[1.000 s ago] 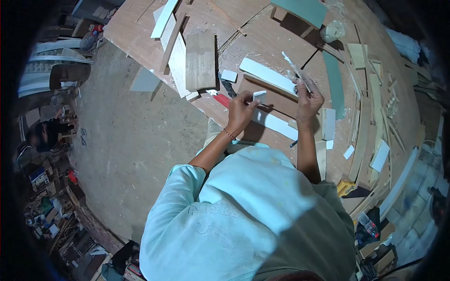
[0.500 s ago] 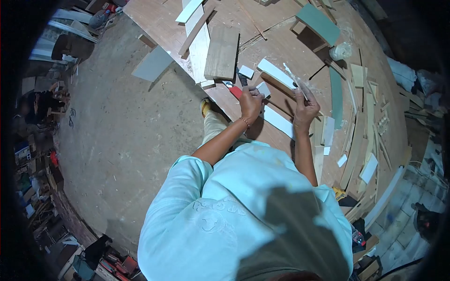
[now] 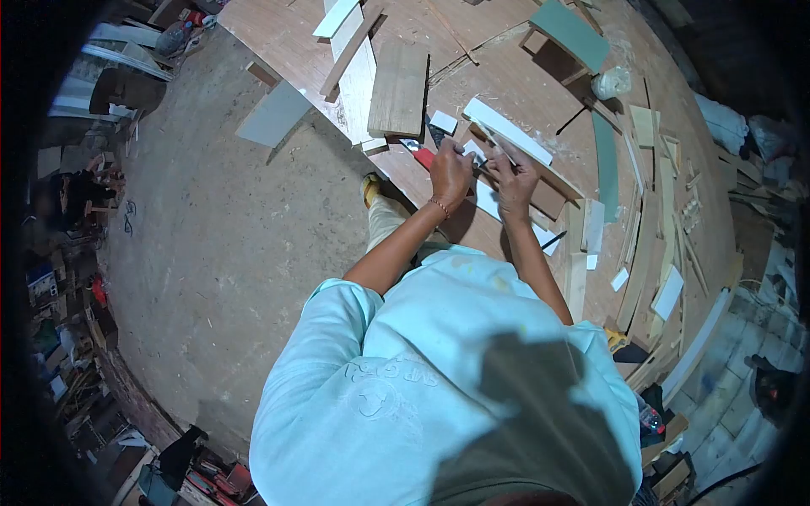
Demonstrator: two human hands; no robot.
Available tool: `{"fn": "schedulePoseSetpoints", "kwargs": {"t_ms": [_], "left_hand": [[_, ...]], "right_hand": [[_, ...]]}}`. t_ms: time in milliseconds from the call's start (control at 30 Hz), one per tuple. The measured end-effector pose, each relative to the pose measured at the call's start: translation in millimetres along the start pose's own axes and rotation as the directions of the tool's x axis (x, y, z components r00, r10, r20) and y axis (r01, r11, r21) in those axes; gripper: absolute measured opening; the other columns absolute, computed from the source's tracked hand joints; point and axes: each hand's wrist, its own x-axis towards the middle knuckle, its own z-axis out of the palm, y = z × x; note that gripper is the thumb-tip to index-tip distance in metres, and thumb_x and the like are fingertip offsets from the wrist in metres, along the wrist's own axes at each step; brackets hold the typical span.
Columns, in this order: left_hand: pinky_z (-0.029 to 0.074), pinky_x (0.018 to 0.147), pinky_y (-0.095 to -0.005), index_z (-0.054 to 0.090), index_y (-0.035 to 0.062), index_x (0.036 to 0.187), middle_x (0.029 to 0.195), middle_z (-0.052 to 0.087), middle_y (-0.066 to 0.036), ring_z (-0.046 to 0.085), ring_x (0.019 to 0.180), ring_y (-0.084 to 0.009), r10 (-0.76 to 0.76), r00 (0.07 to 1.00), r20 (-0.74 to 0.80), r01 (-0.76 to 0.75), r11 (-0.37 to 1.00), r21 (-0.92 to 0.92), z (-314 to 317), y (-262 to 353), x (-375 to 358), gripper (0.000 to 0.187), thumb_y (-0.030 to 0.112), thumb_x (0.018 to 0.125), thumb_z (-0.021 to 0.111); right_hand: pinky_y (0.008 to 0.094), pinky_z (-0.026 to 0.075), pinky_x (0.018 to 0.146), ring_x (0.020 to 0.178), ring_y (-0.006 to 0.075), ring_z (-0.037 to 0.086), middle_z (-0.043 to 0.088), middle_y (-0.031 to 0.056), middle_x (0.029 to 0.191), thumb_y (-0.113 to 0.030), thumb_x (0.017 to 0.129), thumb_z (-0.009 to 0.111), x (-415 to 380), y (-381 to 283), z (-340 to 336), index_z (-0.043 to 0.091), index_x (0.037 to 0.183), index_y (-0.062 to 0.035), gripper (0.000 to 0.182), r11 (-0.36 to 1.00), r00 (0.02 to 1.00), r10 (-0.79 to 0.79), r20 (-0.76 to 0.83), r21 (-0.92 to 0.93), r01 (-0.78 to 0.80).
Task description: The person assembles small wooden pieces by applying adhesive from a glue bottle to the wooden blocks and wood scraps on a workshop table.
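Note:
Over the near edge of the workbench, my left hand (image 3: 451, 175) is closed, its fingertips pinching a small white block (image 3: 475, 153). Close beside it, my right hand (image 3: 514, 180) is closed around a thin pale stick (image 3: 488, 135), whose far end points toward the white block. A red-handled tool (image 3: 423, 155) lies just left of my left fingers. Beyond my hands runs a long white-topped wooden strip (image 3: 510, 132), and another white strip (image 3: 489, 201) lies partly under my right hand. A small white piece (image 3: 443, 122) rests past my left hand.
A thick wooden board (image 3: 400, 91) lies at the bench's left side. Green-topped wood (image 3: 572, 38), a plastic-wrapped container (image 3: 612, 83) and several narrow offcuts (image 3: 666, 228) occupy the right. A grey panel (image 3: 275, 123) juts past the bench edge above the concrete floor (image 3: 211, 253).
My right hand has moved left and closer to my left hand, bringing the stick to the white block. The white-topped strip behind it is now more exposed. My left hand has barely moved.

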Motion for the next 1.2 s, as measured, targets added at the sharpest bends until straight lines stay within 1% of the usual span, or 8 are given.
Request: {"fn": "schedulePoseSetpoints", "kwargs": {"t_ms": [233,500,633,867,933,1067,1167,1200], "left_hand": [[0.045,0.062,-0.0366,0.052,-0.0015,0.082,0.076,0.056,-0.017,0.056,0.069,-0.0296,0.290,0.957,-0.022,-0.282,0.945,0.165,-6.7,0.9,24.2,0.016,0.006,0.069,0.058],[0.039,0.075,-0.0420,0.056,0.0055,0.090,0.098,0.054,-0.010,0.049,0.094,-0.0252,0.616,0.762,0.199,-0.605,0.569,0.557,-20.1,-11.6,83.7,0.020,0.012,0.072,0.053],[0.036,0.076,-0.0431,0.059,0.0081,0.085,0.093,0.057,-0.008,0.052,0.090,-0.0221,0.406,0.787,0.465,-0.615,0.455,0.643,-18.7,-11.2,94.5,0.016,0.011,0.074,0.048],[0.035,0.074,-0.0531,0.060,0.0082,0.074,0.084,0.055,-0.009,0.053,0.080,-0.0237,0.336,0.705,0.624,-0.706,0.418,0.572,-17.4,-13.6,105.4,0.012,0.015,0.071,0.051],[0.034,0.073,-0.0509,0.060,0.0086,0.075,0.083,0.055,-0.010,0.053,0.080,-0.0234,0.481,0.696,0.533,-0.695,0.267,0.667,-10.6,-26.5,107.2,0.012,0.016,0.070,0.051],[0.036,0.070,-0.0460,0.059,0.0080,0.071,0.076,0.056,-0.008,0.056,0.075,-0.0229,0.470,0.734,0.491,-0.675,0.419,0.607,-20.2,-7.5,104.3,0.010,0.017,0.070,0.055],[0.040,0.058,-0.0380,0.059,0.0054,0.069,0.073,0.058,-0.006,0.056,0.066,-0.0202,0.414,0.861,0.295,-0.508,0.726,0.464,-23.0,1.7,100.9,0.010,0.015,0.069,0.060],[0.040,0.053,-0.0338,0.059,0.0036,0.071,0.073,0.058,-0.006,0.056,0.064,-0.0181,0.218,0.942,0.254,-0.241,0.969,0.060,-22.2,4.3,95.9,0.011,0.014,0.070,0.062]], "right_hand": [[0.0176,0.042,0.056,0.065,0.0070,0.053,0.061,0.0064,0.080,-0.013,0.080,0.057,2.9,25.1,10.8,0.056,0.103,0.0027,0.028,0.996,0.998,0.060,0.019,0.065,-0.061],[0.0204,0.045,0.059,0.069,0.0097,0.057,0.062,0.0079,0.082,-0.014,0.079,0.057,5.4,19.6,14.4,0.058,0.101,0.0014,0.027,0.995,0.993,0.090,-0.077,0.060,-0.085],[0.0210,0.045,0.059,0.070,0.0107,0.057,0.061,0.0078,0.081,-0.016,0.079,0.056,7.6,13.1,16.4,0.058,0.101,0.0013,0.028,0.996,0.995,0.091,-0.050,0.029,-0.089],[0.0215,0.044,0.058,0.067,0.0085,0.054,0.061,0.0057,0.079,-0.016,0.078,0.057,14.0,34.8,4.6,0.058,0.100,0.0031,0.029,0.995,0.996,0.089,-0.018,-0.039,-0.089],[0.0203,0.043,0.055,0.065,0.0071,0.053,0.060,0.0036,0.079,-0.014,0.079,0.056,11.3,19.7,11.3,0.058,0.100,0.0025,0.027,0.998,0.997,0.052,-0.063,0.031,-0.050],[0.0199,0.044,0.056,0.066,0.0075,0.054,0.060,0.0042,0.081,-0.012,0.079,0.056,12.3,4.3,8.1,0.058,0.101,0.0019,0.025,0.989,0.991,0.097,-0.088,0.122,-0.086],[0.0204,0.045,0.057,0.069,0.0093,0.056,0.061,0.0064,0.083,-0.010,0.079,0.056,11.1,-5.5,2.2,0.057,0.102,0.0025,0.026,0.988,0.992,0.080,-0.096,0.137,-0.067],[0.0206,0.046,0.059,0.069,0.0104,0.057,0.060,0.0075,0.082,-0.007,0.078,0.055,8.9,-14.5,1.7,0.056,0.102,0.0033,0.026,0.979,0.991,0.077,-0.107,0.195,-0.055]]}}
